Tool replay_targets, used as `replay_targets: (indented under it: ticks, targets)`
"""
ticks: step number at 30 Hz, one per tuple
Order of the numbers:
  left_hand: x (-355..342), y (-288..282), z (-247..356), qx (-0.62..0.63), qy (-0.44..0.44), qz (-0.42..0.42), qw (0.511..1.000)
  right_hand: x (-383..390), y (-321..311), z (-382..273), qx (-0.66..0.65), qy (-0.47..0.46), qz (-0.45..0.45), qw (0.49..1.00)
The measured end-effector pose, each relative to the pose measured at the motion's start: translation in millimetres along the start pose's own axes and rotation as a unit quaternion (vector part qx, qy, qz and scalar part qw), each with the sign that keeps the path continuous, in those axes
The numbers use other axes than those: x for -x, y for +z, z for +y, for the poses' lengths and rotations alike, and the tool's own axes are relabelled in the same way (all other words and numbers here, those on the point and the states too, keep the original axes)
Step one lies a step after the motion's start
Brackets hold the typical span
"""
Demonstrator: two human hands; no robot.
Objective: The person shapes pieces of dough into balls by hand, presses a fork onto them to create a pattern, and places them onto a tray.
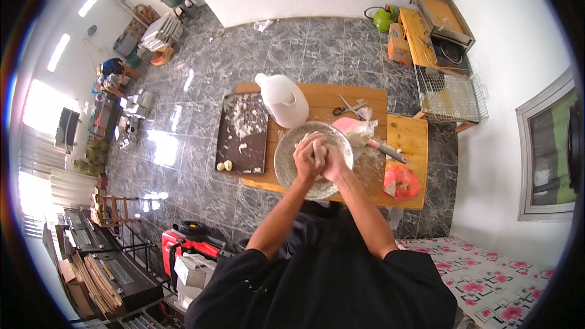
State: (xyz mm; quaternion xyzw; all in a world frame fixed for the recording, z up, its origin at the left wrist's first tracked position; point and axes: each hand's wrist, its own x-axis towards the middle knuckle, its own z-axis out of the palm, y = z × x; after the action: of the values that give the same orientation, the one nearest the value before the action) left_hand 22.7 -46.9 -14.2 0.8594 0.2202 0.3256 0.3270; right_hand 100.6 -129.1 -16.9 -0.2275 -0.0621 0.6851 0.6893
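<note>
Dough (319, 152) seems pressed between the left hand (309, 157) and right hand (333, 163), clasped together just above the bowl (284, 164); squeezing too hard could push scraps out sideways, past the rim below the hands.

Left hand (308, 155), right hand (333, 163), cupped together

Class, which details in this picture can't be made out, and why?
Head view: the middle of the round bowl, hidden by the left hand and right hand.
Head view: what lies between those hands; they cover it.
Head view: whether the white jug holds anything; its wall hides the inside.
Head view: what the white bits on the dark tray are; too small.
</note>
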Motion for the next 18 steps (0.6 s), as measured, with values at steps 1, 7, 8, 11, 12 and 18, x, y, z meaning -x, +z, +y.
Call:
replay_targets:
  ticks: [1, 7, 8, 11, 12, 18]
  targets:
    - [4, 5, 4, 0.008, 0.039, 0.004, 0.999, -14, -7, 4, -0.041, 0.010, -0.004, 0.999]
    - [8, 4, 1, 0.060, -0.022, 0.053, 0.997, -40, -30, 25, -0.154, -0.044, -0.003, 0.987]
    - [12, 3, 8, 0.060, 0.076, 0.026, 0.995, -37, -33, 29, -0.144, -0.078, -0.054, 0.985]
    - [11, 0, -2, 0.077, -0.002, 0.015, 0.997, -48, -39, 21, -0.169, 0.003, 0.054, 0.984]
    - [9, 4, -6, 0.077, 0.042, 0.038, 0.995, -50, -36, 19, -0.308, 0.013, -0.154, 0.939]
    - [-4, 11, -5, 0.115, 0.027, 0.058, 0.991, -38, -42, 14, -0.209, 0.004, -0.056, 0.976]
